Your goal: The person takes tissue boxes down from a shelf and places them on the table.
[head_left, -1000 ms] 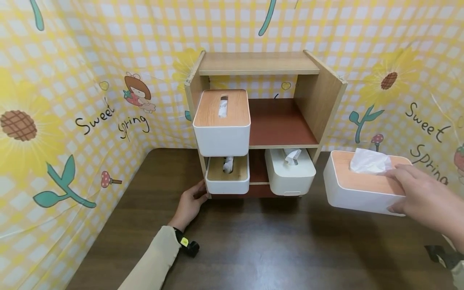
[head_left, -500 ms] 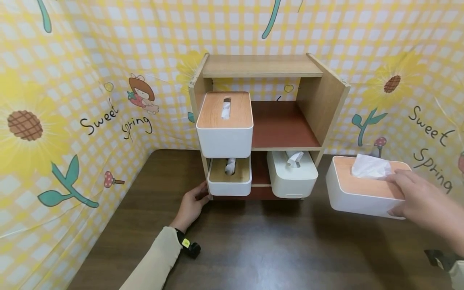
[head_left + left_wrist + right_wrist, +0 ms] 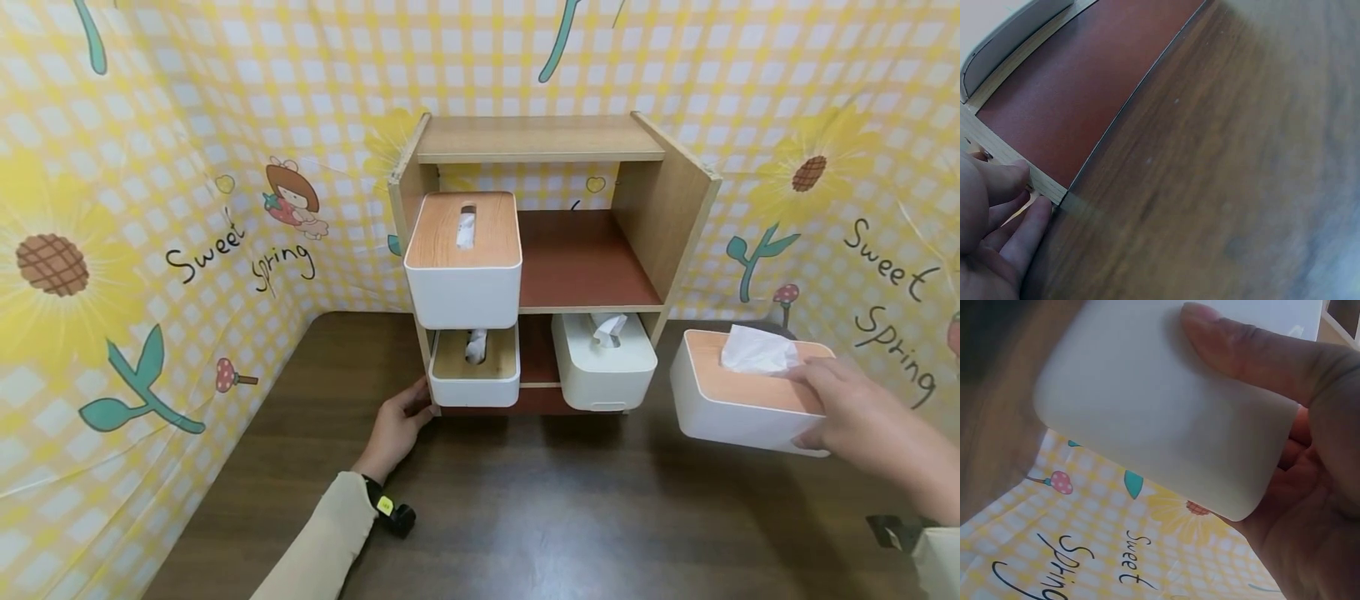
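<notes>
My right hand (image 3: 862,408) grips the right end of a white tissue box (image 3: 712,408) with a wood-look lid and a tissue sticking out. The box is held above the table, right of a small wooden shelf (image 3: 667,233). In the right wrist view, my thumb lies along the box's white side (image 3: 1147,406); some fingers are hidden behind it. My left hand (image 3: 393,429) touches the outside of the shelf's left panel near its bottom front corner. In the left wrist view, the left fingertips (image 3: 1038,209) rest against that panel's edge (image 3: 1047,184).
On the middle shelf's left stands a tall white tissue box (image 3: 462,296) with a wooden lid. Below it is a low wood-topped one (image 3: 472,392), and to the right a cream tissue box (image 3: 607,379). These jut out in front. Patterned cloth (image 3: 525,58) surrounds the dark table (image 3: 525,517).
The held tissue box and my right hand have shifted slightly down, with a small move left most recently. The view has shifted a little. My left hand stays at the shelf's corner.
</notes>
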A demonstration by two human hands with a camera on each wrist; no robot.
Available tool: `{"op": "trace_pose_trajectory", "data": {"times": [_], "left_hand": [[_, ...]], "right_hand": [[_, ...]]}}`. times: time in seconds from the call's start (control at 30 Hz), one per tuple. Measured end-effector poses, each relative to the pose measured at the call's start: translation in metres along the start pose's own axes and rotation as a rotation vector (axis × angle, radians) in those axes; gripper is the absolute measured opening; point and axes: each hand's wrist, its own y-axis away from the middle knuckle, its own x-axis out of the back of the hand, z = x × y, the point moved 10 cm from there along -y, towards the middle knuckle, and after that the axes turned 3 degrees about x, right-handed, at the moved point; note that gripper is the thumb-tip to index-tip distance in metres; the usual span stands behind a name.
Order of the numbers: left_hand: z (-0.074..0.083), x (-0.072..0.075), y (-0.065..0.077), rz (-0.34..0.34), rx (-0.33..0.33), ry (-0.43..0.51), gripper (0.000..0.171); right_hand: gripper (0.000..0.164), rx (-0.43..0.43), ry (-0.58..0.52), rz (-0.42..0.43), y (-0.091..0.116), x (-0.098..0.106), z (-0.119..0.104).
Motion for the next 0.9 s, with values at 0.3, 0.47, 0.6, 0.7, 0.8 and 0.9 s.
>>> {"op": "trace_pose_trajectory", "data": {"times": [0.3,0.47,0.6,0.7,0.8,0.9], "left_hand": [[-0.001,-0.001,0.0,-0.003,0.003,0.0,0.052],[-0.001,0.0,0.0,-0.002,0.006,-0.005,0.051],[-0.002,0.0,0.0,0.001,0.008,-0.001,0.051],[-0.002,0.0,0.0,0.004,0.0,0.0,0.051],[-0.002,0.0,0.0,0.002,-0.006,0.003,0.05],[-0.001,0.0,0.0,0.002,-0.006,0.007,0.05]], "right_hand": [[0.078,-0.043,-0.008,-0.045,-0.004,-0.016,0.01],[0.077,-0.022,-0.017,-0.039,-0.004,-0.021,0.012],[0.074,-0.012,-0.054,-0.027,-0.005,-0.025,0.014],[0.072,0.006,-0.065,-0.014,-0.005,-0.028,0.015],[0.074,0.006,-0.062,-0.025,-0.006,-0.032,0.015],[0.076,-0.018,-0.068,-0.062,-0.008,-0.037,0.017]]}}
